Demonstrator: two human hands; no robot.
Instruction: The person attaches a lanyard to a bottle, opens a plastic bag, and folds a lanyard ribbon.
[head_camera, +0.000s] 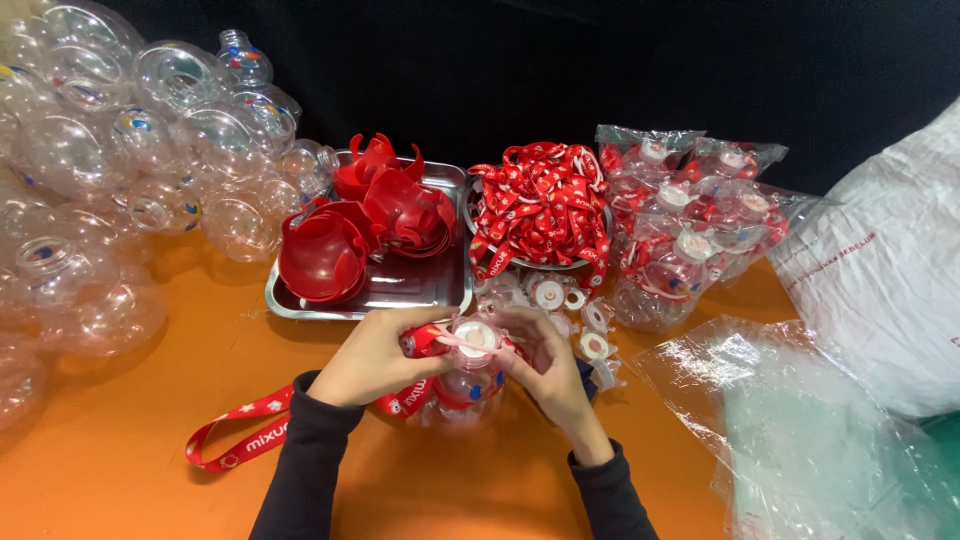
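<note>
I pinch the red strap (425, 343) in my left hand (375, 355) against the bottle (468, 375) on the orange table (130, 450), near the tray (400, 290), so the loose end trails left. My right hand (545, 365) curls closed around the bottle's neck to steady it.

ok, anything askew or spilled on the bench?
Nothing damaged. White caps lie loose on the orange table beside the tray, and the red strap trails out from under the left hand.
</note>
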